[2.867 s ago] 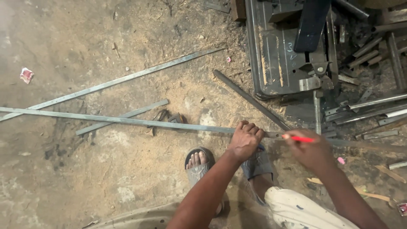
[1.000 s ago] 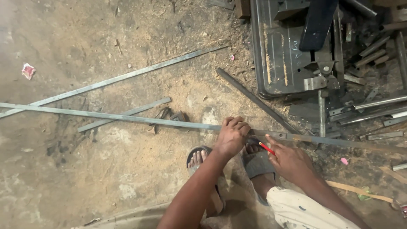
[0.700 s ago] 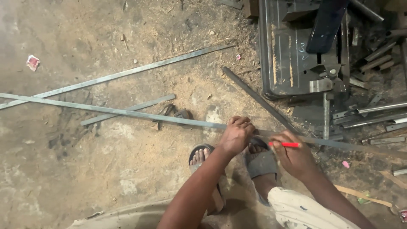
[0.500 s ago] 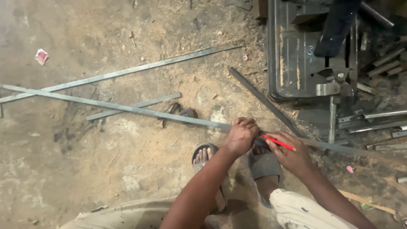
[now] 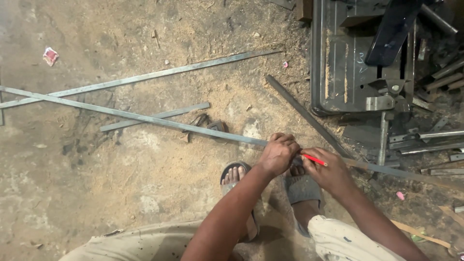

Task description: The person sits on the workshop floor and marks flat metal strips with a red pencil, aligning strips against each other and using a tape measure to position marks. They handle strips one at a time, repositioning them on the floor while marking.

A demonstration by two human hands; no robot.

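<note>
A long grey metal strip (image 5: 145, 117) lies across the dirt floor from the far left to the right. My left hand (image 5: 279, 153) is closed over it just above my feet, pressing it down. My right hand (image 5: 330, 170) is right beside it, fingers pinched on a red pencil (image 5: 314, 160) whose tip points at the strip next to my left hand. Both my feet in sandals (image 5: 303, 187) are below the hands.
Two more grey strips (image 5: 159, 74) (image 5: 154, 116) and a dark bar (image 5: 304, 114) lie on the sawdust-strewn floor. A dark metal cut-off machine base (image 5: 343, 63) with scrap metal pieces (image 5: 435, 140) stands at the upper right. A small red-white wrapper (image 5: 50, 55) lies at the upper left.
My right hand with the red pencil has come in from the right to the strip beside my left hand. The left hand has kept its hold on the strip; the view shifted slightly.
</note>
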